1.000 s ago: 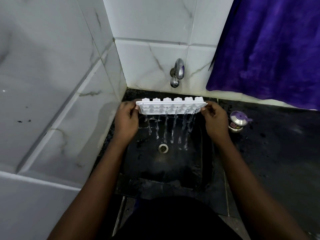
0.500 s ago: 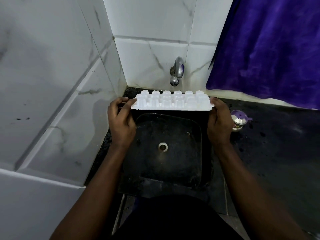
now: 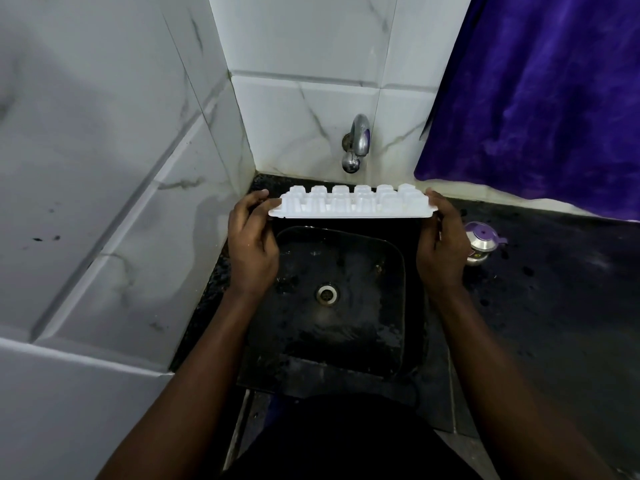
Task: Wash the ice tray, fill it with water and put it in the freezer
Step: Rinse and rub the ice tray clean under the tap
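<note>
A white plastic ice tray (image 3: 351, 202) hangs upside down over the back of the black sink (image 3: 394, 299), its cup bottoms facing up. My left hand (image 3: 251, 247) grips its left end and my right hand (image 3: 441, 251) grips its right end. The tray lies level, just below the chrome tap (image 3: 356, 143) on the tiled wall. No water runs from the tap or drips from the tray.
A small steel container with a purple lid (image 3: 481, 242) stands on the black counter (image 3: 554, 289) right of the sink. A purple cloth (image 3: 540, 98) hangs at the back right. White marble-look tiles (image 3: 104, 168) close off the left side.
One second ago the tray stood on edge with water pouring from its cups into the sink. It has since been turned fully upside down and held level; the pouring has stopped.
</note>
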`<state>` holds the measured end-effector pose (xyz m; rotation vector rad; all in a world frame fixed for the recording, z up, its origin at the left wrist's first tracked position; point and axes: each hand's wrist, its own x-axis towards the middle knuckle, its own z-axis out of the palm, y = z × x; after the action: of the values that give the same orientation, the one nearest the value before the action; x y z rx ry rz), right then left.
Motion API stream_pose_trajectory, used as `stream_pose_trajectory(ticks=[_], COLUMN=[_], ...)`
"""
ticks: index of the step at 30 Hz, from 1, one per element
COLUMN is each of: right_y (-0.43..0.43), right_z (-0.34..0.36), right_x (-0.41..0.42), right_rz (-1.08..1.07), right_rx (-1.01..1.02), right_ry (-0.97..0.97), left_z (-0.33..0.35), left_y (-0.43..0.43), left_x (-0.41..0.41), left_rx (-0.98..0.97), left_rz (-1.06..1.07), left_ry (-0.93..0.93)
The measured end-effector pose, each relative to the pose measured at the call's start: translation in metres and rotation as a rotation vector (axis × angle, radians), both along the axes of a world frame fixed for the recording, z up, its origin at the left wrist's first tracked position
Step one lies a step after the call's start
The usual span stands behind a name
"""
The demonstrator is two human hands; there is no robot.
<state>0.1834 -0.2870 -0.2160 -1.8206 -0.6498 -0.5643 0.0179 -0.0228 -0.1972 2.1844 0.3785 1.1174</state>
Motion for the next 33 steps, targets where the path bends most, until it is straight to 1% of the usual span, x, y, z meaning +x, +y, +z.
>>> stream_pose_trajectory(ticks=[1, 2, 4, 6, 8, 9, 11, 12, 16, 18, 22, 24, 28, 31, 33], right_y=[0.001, 0.002, 0.004, 0.005, 0.008, 0.011, 0.016, 0.02, 0.038, 0.05, 0.084, 0.105, 0.145, 0.166, 0.174], right_z=[0.003, 0.006, 0.004, -0.008, -0.02, -0.025, -0.031, -0.032, -0.03, -0.028, -0.018, -0.013, -0.003, -0.002, -0.003], right_x=[-0.001, 0.001, 0.009, 0.019, 0.026, 0.028, 0.03, 0.033, 0.054, 0.069, 0.105, 0.128, 0.161, 0.168, 0.171], right_rz=[-0.001, 0.008, 0.053, 0.103, 0.155, 0.175, 0.184, 0.181, 0.24, 0.272, 0.238, 0.22, 0.305, 0.388, 0.403], right_rx=[-0.02, -0.064, -0.217, -0.382, -0.455, -0.473, -0.504, -0.511, -0.522, -0.478, -0.197, -0.099, 0.069, 0.19, 0.283], right_ry=[0.061, 0.133, 0.291, 0.43, 0.556, 0.603, 0.638, 0.643, 0.729, 0.789, 1.007, 1.067, 1.196, 1.343, 1.431], left_z=[-0.002, -0.003, -0.007, -0.012, -0.014, -0.014, -0.013, -0.012, -0.015, -0.019, -0.027, -0.031, -0.043, -0.05, -0.055], left_y=[0.002, 0.003, 0.003, 0.002, 0.002, 0.002, 0.001, 0.002, 0.011, 0.017, 0.027, 0.032, 0.041, 0.042, 0.042], left_x=[0.004, 0.009, 0.015, 0.016, 0.016, 0.017, 0.02, 0.022, 0.031, 0.037, 0.05, 0.056, 0.062, 0.062, 0.061], left_rx=[-0.069, -0.184, -0.485, -0.71, -0.913, -1.047, -1.267, -1.322, -1.381, -1.404, -1.509, -1.556, -1.592, -1.629, -1.652], left_rz=[-0.027, -0.059, -0.13, -0.13, -0.107, -0.113, -0.141, -0.154, -0.144, -0.141, -0.105, -0.066, -0.026, -0.007, -0.001], left_ry=[0.051, 0.122, 0.259, 0.334, 0.345, 0.334, 0.326, 0.336, 0.337, 0.308, 0.19, 0.143, 0.104, 0.095, 0.09])
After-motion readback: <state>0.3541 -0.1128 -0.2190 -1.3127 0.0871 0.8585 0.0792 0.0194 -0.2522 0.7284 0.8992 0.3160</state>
